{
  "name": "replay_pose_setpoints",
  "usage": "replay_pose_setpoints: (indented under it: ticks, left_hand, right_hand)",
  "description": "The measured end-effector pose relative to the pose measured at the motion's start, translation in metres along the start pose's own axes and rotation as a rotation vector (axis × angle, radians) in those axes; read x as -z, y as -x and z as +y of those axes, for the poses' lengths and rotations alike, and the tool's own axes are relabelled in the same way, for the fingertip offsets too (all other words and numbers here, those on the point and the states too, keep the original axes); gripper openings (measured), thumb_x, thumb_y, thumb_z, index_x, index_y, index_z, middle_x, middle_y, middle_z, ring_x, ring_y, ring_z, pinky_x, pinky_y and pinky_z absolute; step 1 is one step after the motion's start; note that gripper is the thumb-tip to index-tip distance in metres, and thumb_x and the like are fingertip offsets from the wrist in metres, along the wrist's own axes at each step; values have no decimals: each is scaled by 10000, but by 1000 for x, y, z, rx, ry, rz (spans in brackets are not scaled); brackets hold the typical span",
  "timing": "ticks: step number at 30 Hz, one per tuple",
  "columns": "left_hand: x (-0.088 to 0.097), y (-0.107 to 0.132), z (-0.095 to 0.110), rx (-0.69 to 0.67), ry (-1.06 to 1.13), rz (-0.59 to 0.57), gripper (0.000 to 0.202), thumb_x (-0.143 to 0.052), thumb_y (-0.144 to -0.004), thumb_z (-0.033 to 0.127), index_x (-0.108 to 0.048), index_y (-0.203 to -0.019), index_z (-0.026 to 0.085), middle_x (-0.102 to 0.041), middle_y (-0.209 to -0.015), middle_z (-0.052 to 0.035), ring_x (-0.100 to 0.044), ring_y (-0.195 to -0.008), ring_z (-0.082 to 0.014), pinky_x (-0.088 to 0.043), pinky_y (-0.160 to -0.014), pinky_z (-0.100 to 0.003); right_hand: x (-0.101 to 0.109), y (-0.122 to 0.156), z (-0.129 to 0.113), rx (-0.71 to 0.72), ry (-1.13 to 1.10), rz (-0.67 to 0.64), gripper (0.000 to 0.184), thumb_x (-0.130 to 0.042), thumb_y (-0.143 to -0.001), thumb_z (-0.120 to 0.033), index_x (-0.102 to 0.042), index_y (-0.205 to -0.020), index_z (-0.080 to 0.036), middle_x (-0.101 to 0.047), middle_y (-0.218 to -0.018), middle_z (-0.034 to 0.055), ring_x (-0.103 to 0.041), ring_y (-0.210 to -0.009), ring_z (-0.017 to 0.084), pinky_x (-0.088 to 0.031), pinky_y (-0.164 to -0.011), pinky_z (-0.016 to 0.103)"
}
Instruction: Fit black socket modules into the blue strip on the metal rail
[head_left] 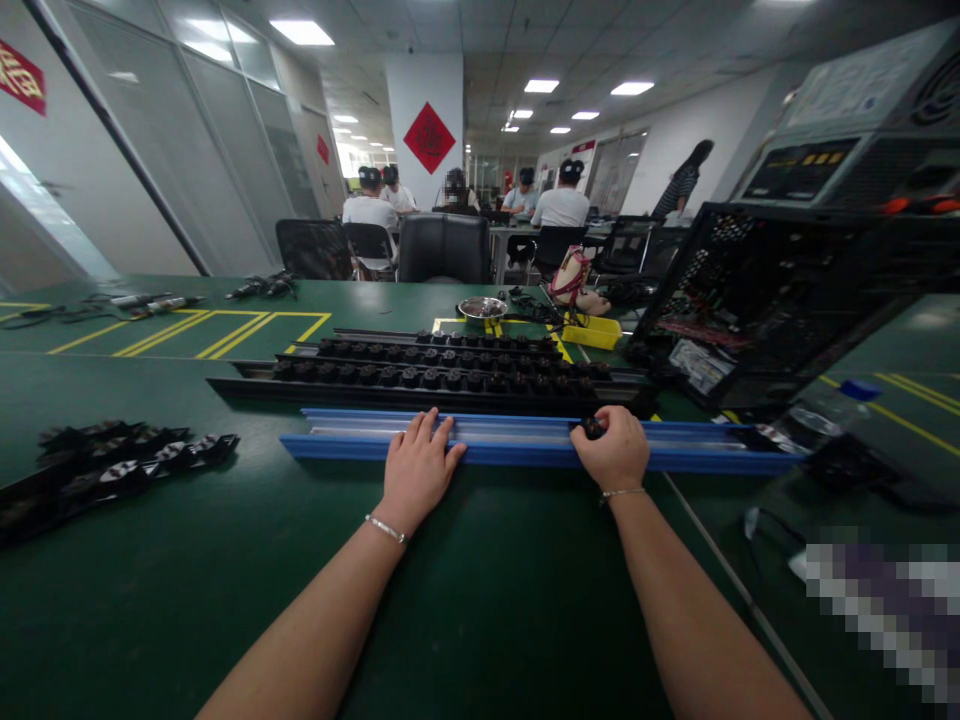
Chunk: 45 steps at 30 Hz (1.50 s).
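Observation:
A long blue channel rail (517, 440) lies crosswise on the green table. My left hand (421, 460) rests flat across its left half, fingers stretched out over the far edge and thumb pointing right. Closed around a small black part (592, 428), my right hand (619, 448) is at the rail's right half. The black part looks like the small wheel pieces (450, 380) standing in rows in the dark rails (360, 395) just behind; my fingers hide most of it. Whether it touches the channel's floor I cannot tell.
Strips of black wheel pieces (127, 460) lie at left. Behind the rails are a metal bowl (482, 309) and a yellow tray (592, 331). An opened computer case (720, 300) stands at right, near a plastic bottle (817, 415). Cables (142, 303) lie at far left; people sit beyond.

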<state>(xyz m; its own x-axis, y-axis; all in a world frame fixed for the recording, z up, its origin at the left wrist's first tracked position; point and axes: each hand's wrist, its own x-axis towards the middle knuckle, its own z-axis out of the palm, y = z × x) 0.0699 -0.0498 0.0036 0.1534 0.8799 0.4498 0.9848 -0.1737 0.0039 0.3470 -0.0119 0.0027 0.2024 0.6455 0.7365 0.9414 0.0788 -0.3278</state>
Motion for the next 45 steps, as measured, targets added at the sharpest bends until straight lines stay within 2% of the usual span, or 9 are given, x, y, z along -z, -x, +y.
replay_pose_setpoints:
  ticks: [16,28,36,45]
  left_hand:
    - [-3,2,-2,-10,27,13,506,-291,-901,489,-477,-1297,235,-434,-1405,-82,-373,-1289,-257,-358,-969,-437]
    - [-4,2,-1,-2,57,43,480,-323,-895,480,-499,-1278,251,-449,-1393,-77,-379,-1283,-254,-343,-983,-427]
    - [-6,2,-1,-20,93,68,479,-348,-894,450,-486,-1290,220,-476,-1370,-89,-373,-1292,-246,-290,-1035,-439]
    - [-1,1,6,-84,135,34,443,-350,-897,424,-485,-1293,278,-498,-1356,-51,-396,-1277,-244,-271,-1043,-470]
  right_hand:
    - [-2,1,-13,33,-38,-66,171,-541,-642,-281,-439,-765,-220,-502,-713,17,-478,-706,197,-376,-661,308]
    - [-6,6,-41,139,-59,-128,142,-563,-684,-273,-465,-767,-212,-516,-734,22,-486,-730,190,-376,-685,299]
    - [-7,10,-48,137,-90,-168,135,-571,-714,-286,-483,-780,-209,-525,-750,25,-496,-744,189,-376,-685,298]
    - [-9,15,-63,149,-121,-203,135,-558,-757,-321,-500,-807,-210,-537,-776,33,-515,-734,188,-375,-656,291]
